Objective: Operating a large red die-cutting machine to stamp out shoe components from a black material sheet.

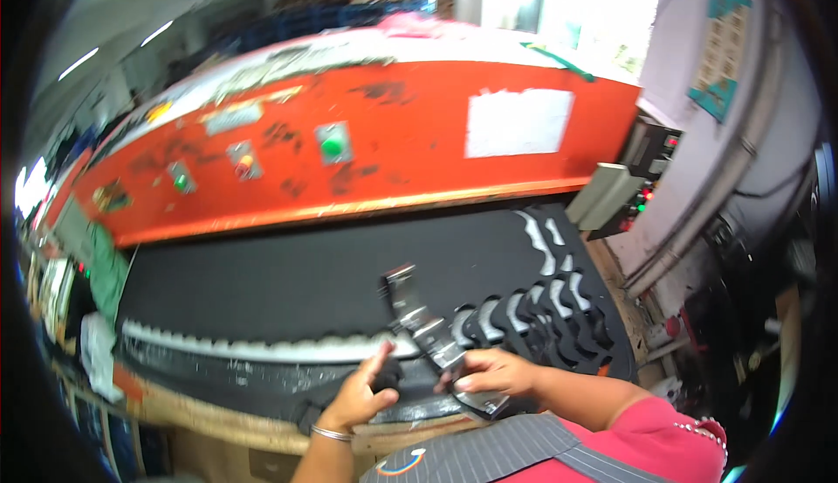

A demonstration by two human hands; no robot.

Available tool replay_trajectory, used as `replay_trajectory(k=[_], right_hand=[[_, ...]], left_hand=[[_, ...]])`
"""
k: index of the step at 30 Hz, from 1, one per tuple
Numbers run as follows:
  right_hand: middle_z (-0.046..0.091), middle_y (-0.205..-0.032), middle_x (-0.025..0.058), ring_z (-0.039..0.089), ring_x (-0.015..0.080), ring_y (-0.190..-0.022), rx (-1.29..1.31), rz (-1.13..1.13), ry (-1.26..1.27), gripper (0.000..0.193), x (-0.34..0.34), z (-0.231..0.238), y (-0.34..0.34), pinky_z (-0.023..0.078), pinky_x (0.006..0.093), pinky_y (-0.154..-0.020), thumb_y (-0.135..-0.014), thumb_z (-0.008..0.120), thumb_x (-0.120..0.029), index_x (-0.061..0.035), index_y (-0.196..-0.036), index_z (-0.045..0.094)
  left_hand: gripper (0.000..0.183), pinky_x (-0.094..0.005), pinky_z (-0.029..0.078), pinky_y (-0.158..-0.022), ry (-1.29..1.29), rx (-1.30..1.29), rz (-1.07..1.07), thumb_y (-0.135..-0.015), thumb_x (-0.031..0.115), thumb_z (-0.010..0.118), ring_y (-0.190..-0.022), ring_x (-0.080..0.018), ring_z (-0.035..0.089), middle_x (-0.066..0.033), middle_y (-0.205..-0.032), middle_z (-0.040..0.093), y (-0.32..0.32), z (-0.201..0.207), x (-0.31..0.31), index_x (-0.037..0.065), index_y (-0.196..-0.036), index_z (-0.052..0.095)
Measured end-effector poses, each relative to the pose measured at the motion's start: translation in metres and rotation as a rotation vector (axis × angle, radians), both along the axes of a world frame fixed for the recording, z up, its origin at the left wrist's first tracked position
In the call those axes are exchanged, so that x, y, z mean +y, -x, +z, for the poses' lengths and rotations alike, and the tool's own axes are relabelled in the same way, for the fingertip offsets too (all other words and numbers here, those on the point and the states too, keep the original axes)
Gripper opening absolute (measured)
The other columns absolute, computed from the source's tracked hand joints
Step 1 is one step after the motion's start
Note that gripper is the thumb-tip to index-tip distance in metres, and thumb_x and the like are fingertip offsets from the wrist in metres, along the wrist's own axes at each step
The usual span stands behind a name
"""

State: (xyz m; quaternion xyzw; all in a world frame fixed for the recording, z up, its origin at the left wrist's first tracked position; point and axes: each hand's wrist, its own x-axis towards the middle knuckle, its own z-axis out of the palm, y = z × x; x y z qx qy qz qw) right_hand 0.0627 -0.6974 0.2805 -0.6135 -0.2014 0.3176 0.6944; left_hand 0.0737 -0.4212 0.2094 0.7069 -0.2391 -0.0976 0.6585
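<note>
My right hand (493,372) grips the lower part of a long, wavy-edged metal cutting die (428,330). The die slants up and away over the near edge of a black sheet (288,269). To its left is my left hand (353,396), wearing a bracelet, with a small dark piece (386,375) between thumb and forefinger; its exact shape is blurred. Right of the die, several curved black cut pieces (559,326) lie among wavy openings in the sheet, where a whitish surface shows through.
An orange press beam (410,134) with green and red buttons spans the far side. A scalloped whitish strip (262,349) runs along the sheet's near left edge. Control boxes (642,169) stand at the right, beside a wall with pipes. A wooden ledge (227,422) borders the front.
</note>
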Motion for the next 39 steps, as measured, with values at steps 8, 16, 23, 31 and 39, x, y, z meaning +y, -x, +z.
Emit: replay_trajectory(k=[8, 16, 23, 31, 39], right_hand=[[0.060, -0.109, 0.0049, 0.058, 0.0169, -0.095, -0.183, 0.497, 0.163, 0.041, 0.023, -0.016, -0.049, 0.050, 0.0318, -0.084, -0.098, 0.051, -0.036, -0.0116, -0.131, 0.049], [0.066, -0.106, 0.0078, 0.061, 0.0274, -0.099, -1.513, -0.658, 0.653, 0.032, -0.064, 0.218, -0.278, 0.048, 0.0405, -0.083, -0.083, 0.061, -0.033, -0.0120, -0.107, 0.065], [0.032, -0.147, 0.0262, 0.029, 0.0345, -0.139, -1.171, -0.884, 1.185, 0.087, -0.202, 0.279, -0.487, 0.022, 0.0390, -0.114, -0.085, 0.058, -0.054, 0.0075, -0.140, 0.033], [0.033, -0.146, 0.0243, 0.029, 0.0331, -0.138, -1.125, -0.636, 1.111, 0.083, -0.169, 0.215, -0.523, 0.022, 0.0379, -0.114, -0.087, 0.056, -0.051, 0.0069, -0.141, 0.031], [0.036, -0.142, 0.0239, 0.033, 0.0329, -0.133, -1.062, -0.697, 1.075, 0.078, -0.232, 0.213, -0.461, 0.025, 0.0382, -0.111, -0.087, 0.056, -0.047, 0.0072, -0.138, 0.034]], left_hand=[[0.073, -0.0556, 0.035, -0.106, 1.274, 0.459, -0.006, -0.084, 0.028, 0.055, -0.120, -0.0399, 0.052, -0.0254, -0.127, 0.055, 0.011, 0.014, -0.077, 0.017, -0.148, 0.023], [0.050, -0.0452, 0.055, -0.075, 1.198, 0.389, 0.383, -0.093, 0.037, 0.055, -0.095, -0.0258, 0.062, -0.0065, -0.101, 0.064, 0.066, 0.006, -0.038, 0.018, -0.138, 0.042], [0.060, -0.0432, 0.050, -0.076, 1.217, 0.458, 0.700, -0.087, 0.047, 0.061, -0.098, -0.0300, 0.057, -0.0084, -0.104, 0.061, 0.153, -0.008, -0.060, 0.016, -0.135, 0.044], [0.050, -0.0390, 0.051, -0.071, 1.292, 0.337, 1.150, -0.092, 0.050, 0.052, -0.092, -0.0261, 0.060, -0.0064, -0.099, 0.061, 0.236, -0.002, -0.082, 0.020, -0.131, 0.047], [0.057, -0.0342, 0.051, -0.062, 1.307, 0.301, 1.050, -0.093, 0.059, 0.043, -0.094, -0.0291, 0.057, -0.0066, -0.101, 0.059, 0.212, -0.008, -0.075, 0.020, -0.135, 0.044]])
